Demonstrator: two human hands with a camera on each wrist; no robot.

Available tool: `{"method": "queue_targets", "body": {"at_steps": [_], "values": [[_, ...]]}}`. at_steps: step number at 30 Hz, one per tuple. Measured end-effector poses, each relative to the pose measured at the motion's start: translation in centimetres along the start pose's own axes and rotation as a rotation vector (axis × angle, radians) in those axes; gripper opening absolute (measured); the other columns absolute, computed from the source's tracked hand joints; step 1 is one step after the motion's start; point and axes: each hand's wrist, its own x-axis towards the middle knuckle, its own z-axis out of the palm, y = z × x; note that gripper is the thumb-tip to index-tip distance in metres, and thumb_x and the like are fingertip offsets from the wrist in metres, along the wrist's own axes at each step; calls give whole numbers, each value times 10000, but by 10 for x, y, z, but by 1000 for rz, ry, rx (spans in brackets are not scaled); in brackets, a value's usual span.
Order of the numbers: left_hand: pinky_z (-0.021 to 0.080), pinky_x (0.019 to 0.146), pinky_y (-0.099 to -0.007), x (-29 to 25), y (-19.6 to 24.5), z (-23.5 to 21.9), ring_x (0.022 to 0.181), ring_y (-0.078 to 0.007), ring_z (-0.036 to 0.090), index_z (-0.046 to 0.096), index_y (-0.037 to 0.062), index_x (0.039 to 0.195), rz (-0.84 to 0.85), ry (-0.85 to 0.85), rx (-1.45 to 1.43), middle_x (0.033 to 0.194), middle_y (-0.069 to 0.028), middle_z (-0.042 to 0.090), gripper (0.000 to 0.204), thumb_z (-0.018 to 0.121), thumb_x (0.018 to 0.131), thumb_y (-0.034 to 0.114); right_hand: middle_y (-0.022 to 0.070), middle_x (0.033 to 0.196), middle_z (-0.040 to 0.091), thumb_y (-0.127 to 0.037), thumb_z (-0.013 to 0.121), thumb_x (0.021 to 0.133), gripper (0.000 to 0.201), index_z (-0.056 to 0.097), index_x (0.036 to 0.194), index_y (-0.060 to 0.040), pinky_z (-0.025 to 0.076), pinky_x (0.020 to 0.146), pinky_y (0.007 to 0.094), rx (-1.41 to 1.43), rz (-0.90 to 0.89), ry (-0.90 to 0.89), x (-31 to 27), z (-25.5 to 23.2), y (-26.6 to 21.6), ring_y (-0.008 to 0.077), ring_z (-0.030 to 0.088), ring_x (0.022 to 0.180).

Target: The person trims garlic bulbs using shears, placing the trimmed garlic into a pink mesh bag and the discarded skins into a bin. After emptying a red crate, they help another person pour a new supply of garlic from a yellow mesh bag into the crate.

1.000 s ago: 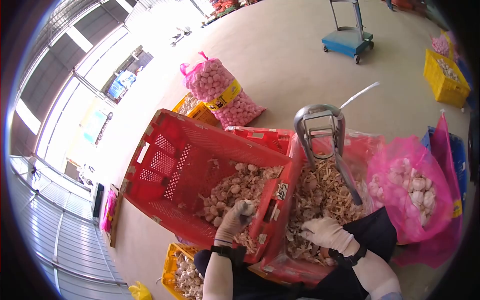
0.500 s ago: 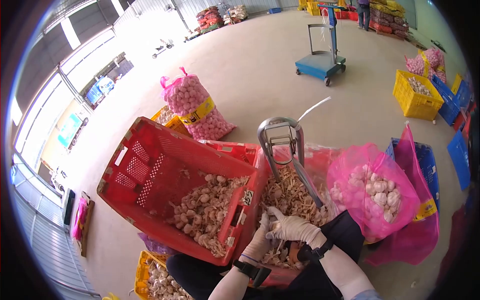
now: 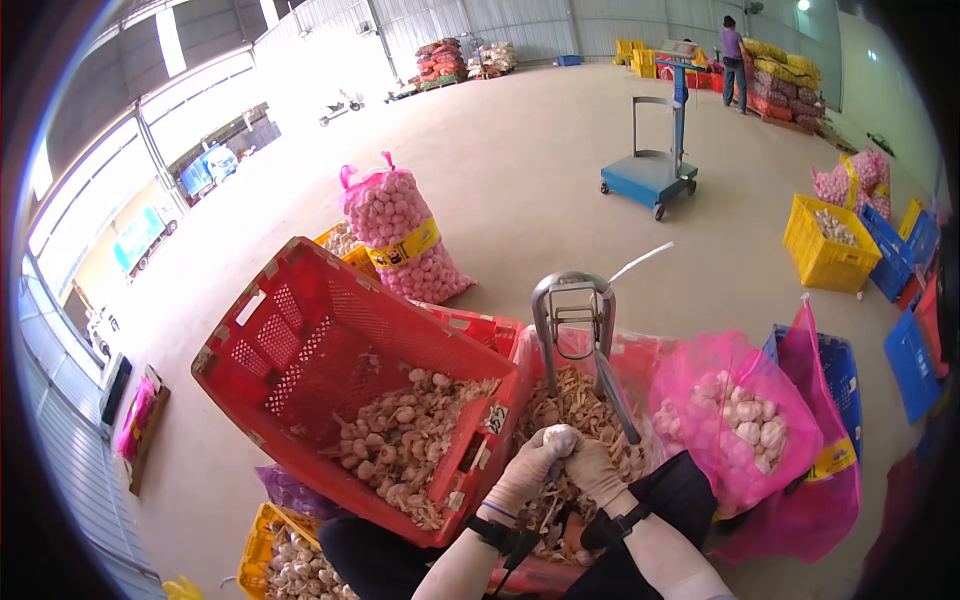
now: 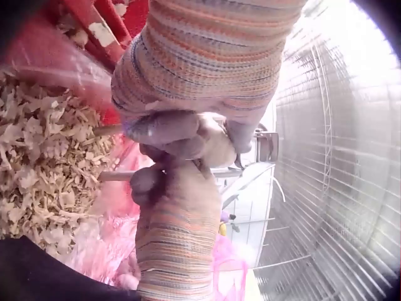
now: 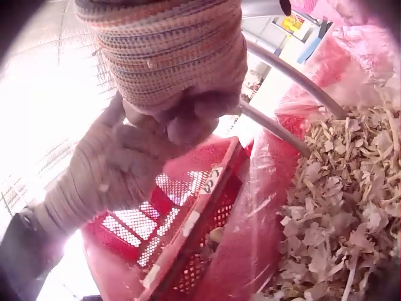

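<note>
In the head view, my gloved left hand [image 3: 520, 478] grips a whitish garlic bulb [image 3: 560, 440] above a red crate filled with dry peelings [image 3: 575, 400]. Against the bulb's other side, my gloved right hand [image 3: 598, 474] has its fingers curled onto it. The left wrist view shows the bulb [image 4: 217, 144] between both hands, partly hidden by fingers. In the right wrist view the two hands meet and cover it. A tilted red crate [image 3: 275, 330] on the left contains loose garlic bulbs [image 3: 400, 430] and skins.
A metal frame tool [image 3: 575, 300] stands in the peelings, handle upward. To the right sits an open pink mesh bag [image 3: 740, 400] of cleaned garlic. A yellow crate [image 3: 258, 550] of bulbs is at lower left. Beyond are a full pink sack [image 3: 400, 240] and a blue platform scale [image 3: 650, 180].
My left hand has come out of the tilted crate to meet my right hand over the peelings. Both now hold the garlic bulb, raised slightly. The head view has tilted upward.
</note>
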Motion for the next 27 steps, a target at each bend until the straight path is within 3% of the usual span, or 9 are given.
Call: {"method": "queue_targets", "body": {"at_steps": [1,2,7,9,11,15,17,21,27], "values": [[395,547,-211,5,1,9,611,-41,482,580,88,1110,28,60,34,776,37,559,426,659,887,443,166,999,692,-309,596,883,260,642,1084,-150,524,767,420,-13,39,3,1,-4,-1,356,664,932],[415,540,-216,17,-10,13,597,-58,491,576,91,1115,56,141,84,787,37,564,387,689,879,377,149,983,702,-308,575,861,259,651,1036,-133,529,778,411,-631,25,-168,25,12,43,336,668,940],[424,538,-223,27,-7,18,617,-74,507,577,97,1098,77,36,-216,779,33,550,356,733,858,309,176,967,690,-284,604,851,241,663,1004,-109,528,791,424,-704,29,-292,7,-19,11,322,667,947],[426,533,-220,41,-8,12,627,-72,511,580,104,1037,198,14,-545,776,43,526,265,722,866,248,195,944,681,-252,632,877,215,650,1021,-93,526,793,411,-390,-68,296,-6,-49,-41,321,664,955],[451,580,-223,32,28,17,662,-73,521,569,101,1031,196,27,-421,787,56,510,226,705,872,187,220,924,658,-236,609,937,215,615,1060,-59,524,745,381,-216,-506,738,11,-67,-39,255,681,895],[465,756,-218,48,35,9,838,-66,545,537,74,1214,303,-24,-277,974,51,566,385,686,859,94,178,771,662,-296,601,950,231,619,1015,-75,532,649,409,-396,-713,871,46,-84,-36,375,675,763],[454,767,-210,57,42,12,888,-63,544,526,71,1266,352,-24,-244,1053,38,573,435,680,859,78,154,780,685,-310,590,964,265,602,1027,-52,528,586,404,-179,-343,378,44,-81,-30,365,683,699],[459,764,-221,68,41,14,860,-66,541,532,66,1240,346,21,-114,992,43,577,383,677,887,102,58,673,624,-411,561,977,377,594,1020,-37,501,506,317,164,-27,108,24,-100,-56,164,634,595],[446,716,-213,62,56,26,788,-51,508,561,61,1147,284,85,-109,909,54,561,260,662,913,111,21,656,564,-488,510,983,448,599,1006,-50,492,485,262,314,46,-5,20,-108,-59,102,571,561]]}}
